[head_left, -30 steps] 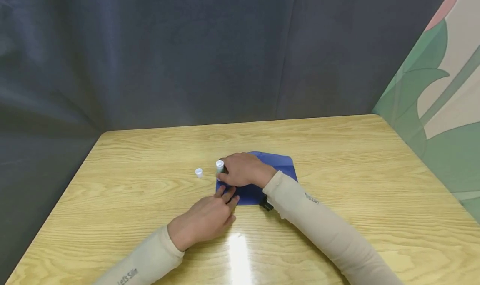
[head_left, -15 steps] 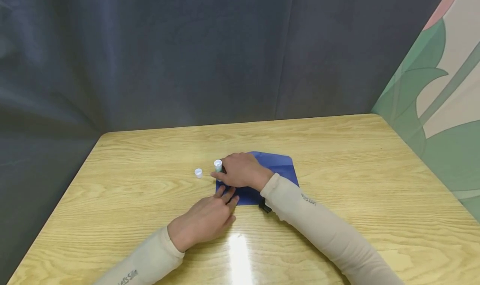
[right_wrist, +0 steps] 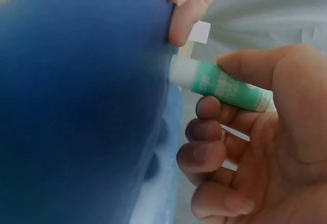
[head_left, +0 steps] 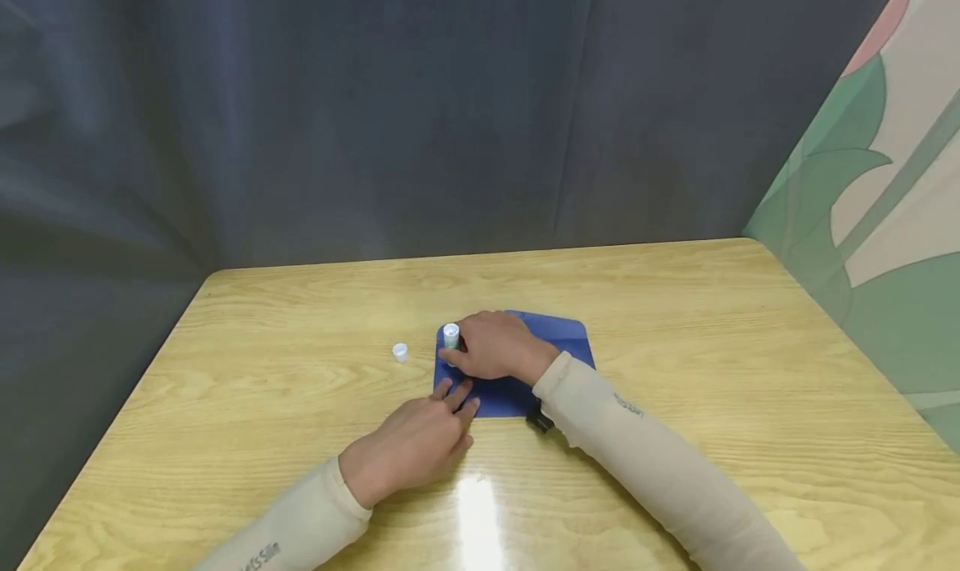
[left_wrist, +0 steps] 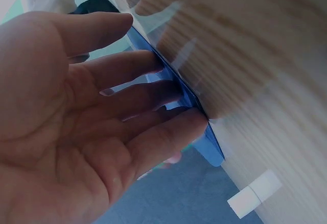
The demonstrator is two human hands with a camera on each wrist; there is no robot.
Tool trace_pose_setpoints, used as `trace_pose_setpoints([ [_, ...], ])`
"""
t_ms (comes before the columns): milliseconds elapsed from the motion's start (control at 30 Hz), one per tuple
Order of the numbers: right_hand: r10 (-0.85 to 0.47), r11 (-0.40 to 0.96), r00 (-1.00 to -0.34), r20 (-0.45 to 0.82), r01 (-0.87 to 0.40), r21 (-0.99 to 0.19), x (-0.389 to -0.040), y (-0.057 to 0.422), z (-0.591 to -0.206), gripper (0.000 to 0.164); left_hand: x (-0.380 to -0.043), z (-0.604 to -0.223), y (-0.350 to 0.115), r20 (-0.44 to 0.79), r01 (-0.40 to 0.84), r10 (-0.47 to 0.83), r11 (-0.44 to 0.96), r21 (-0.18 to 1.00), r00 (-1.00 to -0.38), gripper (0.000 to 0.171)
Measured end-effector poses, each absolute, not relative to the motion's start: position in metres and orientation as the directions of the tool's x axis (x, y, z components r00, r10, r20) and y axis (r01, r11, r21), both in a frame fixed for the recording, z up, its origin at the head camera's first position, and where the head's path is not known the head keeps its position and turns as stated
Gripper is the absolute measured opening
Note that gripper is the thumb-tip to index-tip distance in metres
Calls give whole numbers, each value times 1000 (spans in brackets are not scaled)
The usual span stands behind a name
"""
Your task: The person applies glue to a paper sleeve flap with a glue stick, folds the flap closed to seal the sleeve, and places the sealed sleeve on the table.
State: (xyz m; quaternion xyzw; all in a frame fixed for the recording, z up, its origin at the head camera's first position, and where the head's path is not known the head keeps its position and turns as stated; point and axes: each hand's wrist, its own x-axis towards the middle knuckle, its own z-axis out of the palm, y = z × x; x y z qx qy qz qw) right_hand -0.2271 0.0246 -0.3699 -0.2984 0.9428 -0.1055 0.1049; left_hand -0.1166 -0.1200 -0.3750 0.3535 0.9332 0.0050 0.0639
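Observation:
My right hand (head_left: 498, 346) pinches a glue stick (right_wrist: 227, 85) with a green label between thumb and fingers. In the head view it stands upright over the left part of a blue envelope (head_left: 562, 329), and the right wrist view shows its white end against the blue surface. My left hand (head_left: 412, 438) lies lower left with its fingers spread, the fingertips resting on the envelope's near left edge. In the left wrist view the left palm (left_wrist: 61, 117) shows, fingers reaching to that edge. The right hand and forearm cover part of the envelope.
A small white cap (head_left: 401, 353) stands on the wooden table (head_left: 300, 329) left of the envelope. Behind the table hangs a dark curtain (head_left: 390, 112), and a leaf-patterned wall (head_left: 862, 196) rises on the right. The right wrist bears a black device (head_left: 538, 418).
The right hand with the glue stick shifts slightly left, then back right over the envelope. The left hand keeps its place, and the whole head view has tilted a little.

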Motion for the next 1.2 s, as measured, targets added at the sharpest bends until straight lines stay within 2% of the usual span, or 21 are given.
trace_pose_setpoints([
  [300,-588,796,-800,-122,-545,-265,-227,57,-369,41,-117,-375,-119,-142,629,631,775,67,-763,48],
  [600,-542,834,-825,-158,-505,-223,-228,93,-368,42,-117,-378,-119,-142,635,635,771,51,-759,48],
  [1200,-475,870,-866,-157,-436,-232,-221,153,-366,42,-116,-377,-120,-149,640,643,765,70,-752,48],
])
